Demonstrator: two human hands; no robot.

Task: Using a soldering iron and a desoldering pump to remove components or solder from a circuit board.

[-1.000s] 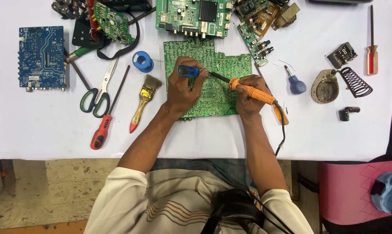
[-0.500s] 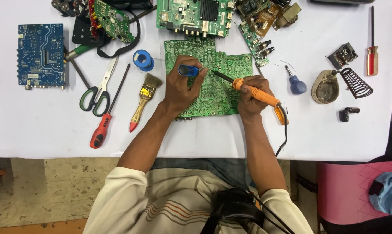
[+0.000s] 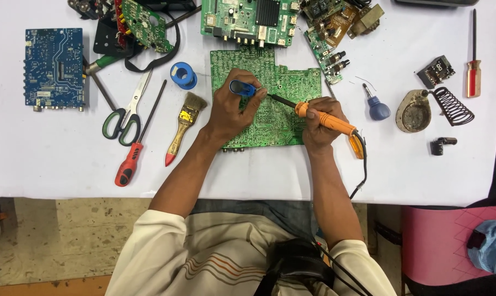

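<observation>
A green circuit board point(image 3: 291, 87) lies solder side up in the middle of the white table point(image 3: 50, 159). My left hand point(image 3: 231, 109) rests on the board and grips a blue desoldering pump point(image 3: 242, 88), its tip pointing right. My right hand point(image 3: 319, 129) holds an orange-handled soldering iron point(image 3: 324, 118); the iron's dark tip point(image 3: 273, 99) touches the board just right of the pump. The iron's black cord point(image 3: 363, 172) runs off the table's front edge.
Left of the board lie a paintbrush point(image 3: 183, 125), a blue solder spool point(image 3: 182, 75), scissors point(image 3: 126, 112), a red screwdriver point(image 3: 133, 156) and a blue circuit board point(image 3: 55, 68). More boards sit at the back. To the right are a blue-handled tool point(image 3: 376, 105), an iron stand point(image 3: 428, 108) and a red screwdriver point(image 3: 472, 66).
Both hands have shifted slightly up the board. The pump and the iron tip have come a little closer together.
</observation>
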